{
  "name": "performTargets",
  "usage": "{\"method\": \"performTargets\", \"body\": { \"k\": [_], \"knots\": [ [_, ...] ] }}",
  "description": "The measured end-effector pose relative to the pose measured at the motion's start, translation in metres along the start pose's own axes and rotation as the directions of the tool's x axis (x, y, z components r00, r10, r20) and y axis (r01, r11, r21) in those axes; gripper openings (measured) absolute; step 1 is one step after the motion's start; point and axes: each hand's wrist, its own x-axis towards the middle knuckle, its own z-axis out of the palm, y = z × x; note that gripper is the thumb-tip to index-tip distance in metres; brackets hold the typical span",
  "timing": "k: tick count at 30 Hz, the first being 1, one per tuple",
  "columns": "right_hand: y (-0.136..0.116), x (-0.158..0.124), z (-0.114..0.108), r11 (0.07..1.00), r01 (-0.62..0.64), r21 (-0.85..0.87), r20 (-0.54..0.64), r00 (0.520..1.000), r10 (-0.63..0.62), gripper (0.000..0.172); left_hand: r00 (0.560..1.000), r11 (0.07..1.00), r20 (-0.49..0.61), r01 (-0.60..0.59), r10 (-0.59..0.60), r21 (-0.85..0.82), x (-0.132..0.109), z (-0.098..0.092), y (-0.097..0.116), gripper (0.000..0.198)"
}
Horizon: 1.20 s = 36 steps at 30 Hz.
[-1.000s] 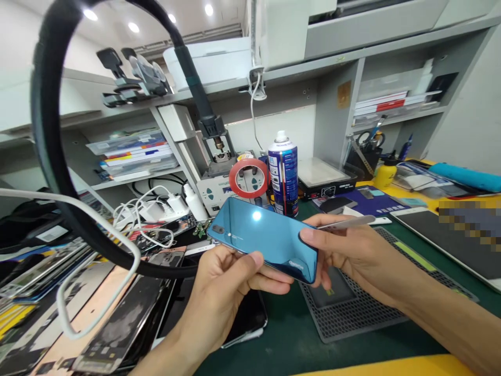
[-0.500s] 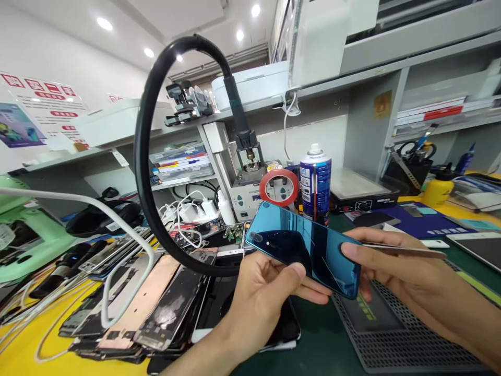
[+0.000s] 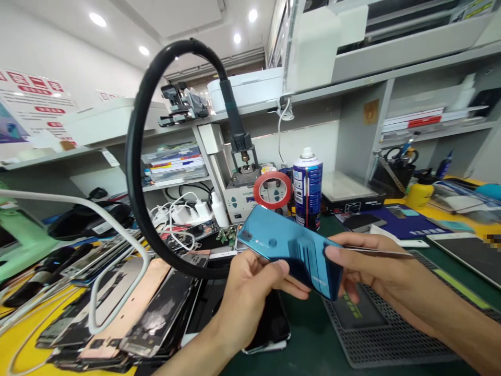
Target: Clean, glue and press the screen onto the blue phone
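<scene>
A glossy blue smartphone (image 3: 289,248), back side up with its camera at the upper left corner, is held tilted above the bench. My left hand (image 3: 254,287) is closed round its near long edge, thumb on the back and fingers underneath. At the right end, my right hand (image 3: 376,277) grips the phone with its thumb on the back and other fingers beneath or behind it. A thin, flat metal strip-like tool (image 3: 385,253) also lies in my right hand, pointing right; its other end is hidden by the fingers.
Stacked phone parts (image 3: 152,313) lie at left by a white cable (image 3: 117,230). A black flexible hose (image 3: 135,156) arches behind my left hand. A spray can (image 3: 307,188) and red tape roll (image 3: 273,190) stand beyond the phone. A perforated mat (image 3: 376,344) lies below my right hand.
The view has shifted slightly, so hands and phone appear a little further left. The phone's tilt has changed a little, and its back reflects more light. Both hands keep hold.
</scene>
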Motion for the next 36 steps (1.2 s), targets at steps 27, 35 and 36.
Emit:
{"method": "performTargets", "body": {
  "k": [27,35,36],
  "knots": [
    [-0.0033,0.0004,0.0007,0.999,-0.052,-0.010,0.101,0.993,0.052,0.034,0.996,0.996,-0.046,0.076,-0.078,-0.040,0.0054,-0.0047,-0.0014,0.013],
    [-0.0012,-0.0012,0.0010,0.999,-0.046,0.002,0.125,0.991,0.046,0.037,0.993,0.998,-0.106,0.058,-0.057,0.001,0.0071,0.0000,0.0033,0.015],
    [-0.0010,-0.0008,0.0016,1.000,-0.029,0.004,0.116,0.993,0.029,0.038,0.994,0.999,-0.102,0.041,-0.040,0.009,0.0083,0.0000,0.0033,0.017]
  ]
}}
